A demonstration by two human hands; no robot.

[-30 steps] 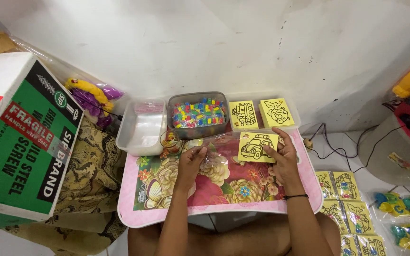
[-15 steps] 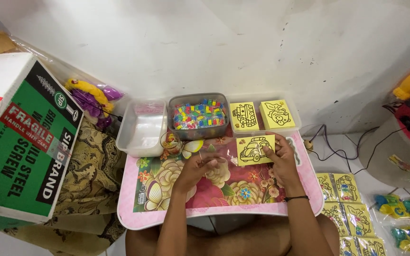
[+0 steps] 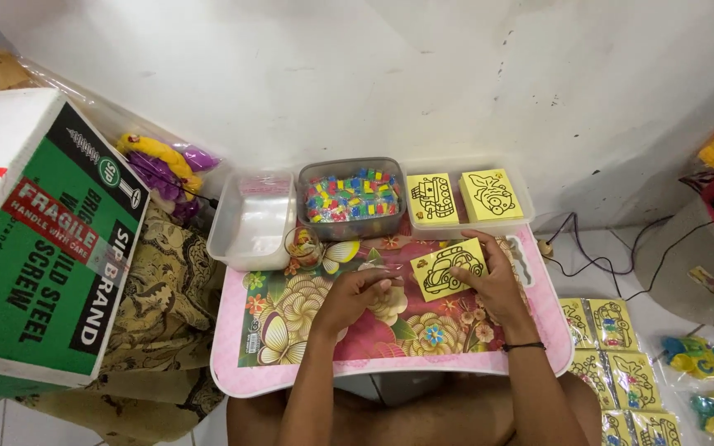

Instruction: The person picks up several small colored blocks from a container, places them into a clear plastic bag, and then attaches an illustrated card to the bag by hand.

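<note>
My right hand (image 3: 497,289) holds a yellow card with a black car outline (image 3: 448,268) flat on the pink floral lap table (image 3: 237,376), fingers on its right edge. My left hand (image 3: 355,296) lies just left of the card, fingers curled and pinched on what looks like a thin clear plastic bag (image 3: 378,266) whose edge reaches the card. Both forearms come up from the bottom of the view.
Along the table's far edge stand a clear tray of plastic bags (image 3: 249,221), a grey tub of small coloured pieces (image 3: 350,198) and a tray with two yellow card stacks (image 3: 463,196). A small glass (image 3: 303,246) stands nearby. A green cardboard box (image 3: 43,256) sits left; packed cards (image 3: 613,330) and cables (image 3: 588,260) lie right.
The right hand has brought the car card slightly nearer and lower on the table. My left hand has pulled back from beside the small glass and closed in beside the card.
</note>
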